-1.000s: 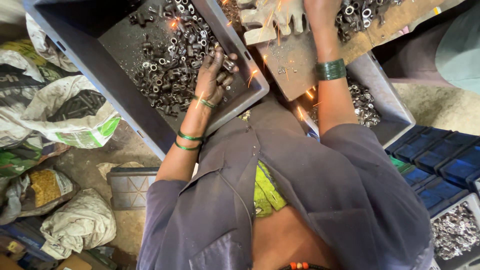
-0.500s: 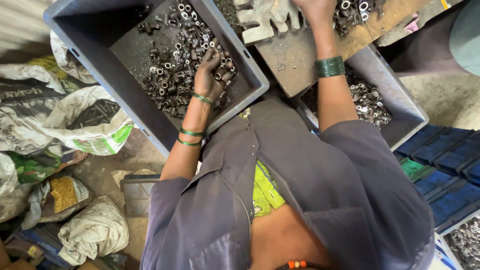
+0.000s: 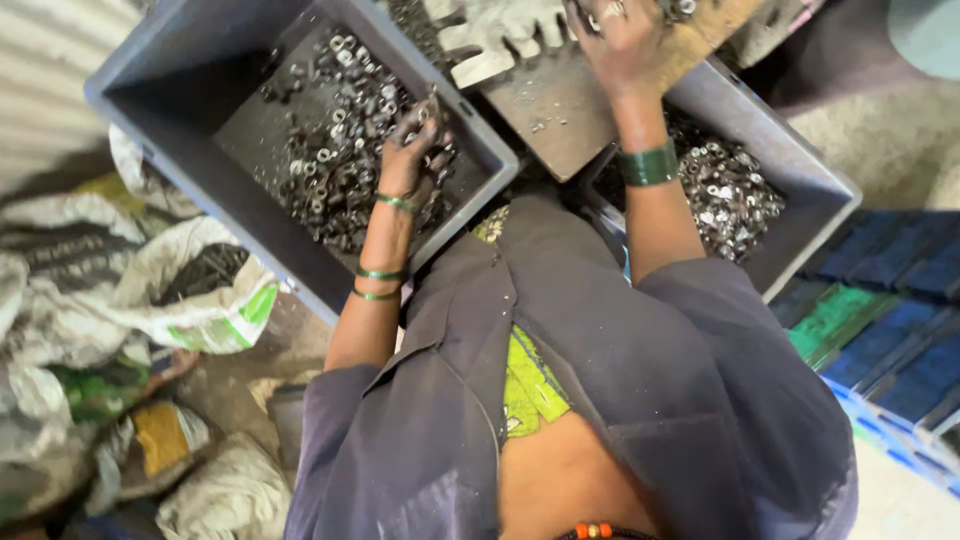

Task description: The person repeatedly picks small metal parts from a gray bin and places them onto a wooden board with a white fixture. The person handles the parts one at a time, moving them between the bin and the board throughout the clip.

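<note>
My left hand point(image 3: 408, 152) is down in a grey plastic crate point(image 3: 180, 70), its fingers closed around a few of the small metal nuts point(image 3: 335, 150) heaped there. My right hand point(image 3: 622, 42) rests on a worn wooden board point(image 3: 560, 110) laid across the crates, its fingers spread over small metal parts at the top edge. A pale toothed metal piece point(image 3: 500, 35) lies on the board just left of that hand. Green bangles ring both wrists.
A second grey crate point(image 3: 800, 170) of shinier nuts sits under the board at right. Blue and green stacked trays point(image 3: 880, 340) fill the right side. Tied sacks and bags point(image 3: 150, 300) crowd the floor at left. Corrugated sheet point(image 3: 50, 60) stands at the far left.
My left hand has lifted a little out of the nut pile with its fingers curled. My right hand has stayed on the board. The sparks seen one second ago are gone.
</note>
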The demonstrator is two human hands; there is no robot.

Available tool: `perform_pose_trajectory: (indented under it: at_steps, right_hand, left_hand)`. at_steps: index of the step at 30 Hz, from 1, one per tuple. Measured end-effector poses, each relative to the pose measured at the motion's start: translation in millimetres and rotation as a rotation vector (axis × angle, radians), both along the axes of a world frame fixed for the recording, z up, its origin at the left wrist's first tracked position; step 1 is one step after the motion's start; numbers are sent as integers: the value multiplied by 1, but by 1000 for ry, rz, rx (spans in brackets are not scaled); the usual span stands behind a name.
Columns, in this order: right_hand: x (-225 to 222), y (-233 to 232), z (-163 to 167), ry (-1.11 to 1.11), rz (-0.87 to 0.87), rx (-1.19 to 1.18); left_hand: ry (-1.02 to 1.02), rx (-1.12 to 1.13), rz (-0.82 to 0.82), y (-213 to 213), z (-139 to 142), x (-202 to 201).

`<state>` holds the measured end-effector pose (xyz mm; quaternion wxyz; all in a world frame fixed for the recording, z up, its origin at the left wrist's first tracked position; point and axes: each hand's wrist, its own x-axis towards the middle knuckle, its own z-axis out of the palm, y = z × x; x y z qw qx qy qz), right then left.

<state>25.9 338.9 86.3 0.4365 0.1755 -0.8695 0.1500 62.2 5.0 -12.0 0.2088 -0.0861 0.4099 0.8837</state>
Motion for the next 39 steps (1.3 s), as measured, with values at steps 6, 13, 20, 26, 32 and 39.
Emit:
perform_pose_trajectory:
  at_steps: [6, 13, 20, 26, 32, 39]
  right_hand:
    - [116, 40, 53, -411, -499, -135]
    - [129, -112, 8, -723, 316, -209]
    - [89, -152, -49, -782, 299, -316]
    - [68, -184, -94, -607, 589, 1]
    - [68, -186, -103, -721, 584, 59]
    - [66, -186, -102, -733, 589, 67]
  left_hand:
    - [441, -503, -166, -24, -20, 1]
    - [415, -449, -567, -13, 29, 1]
    - [304, -782, -337, -89, 25, -89]
    - [59, -1583, 153, -156, 25, -144]
    - [-142, -1905, -8, -113, 8, -144]
    - [218, -1863, -77, -108, -1, -161]
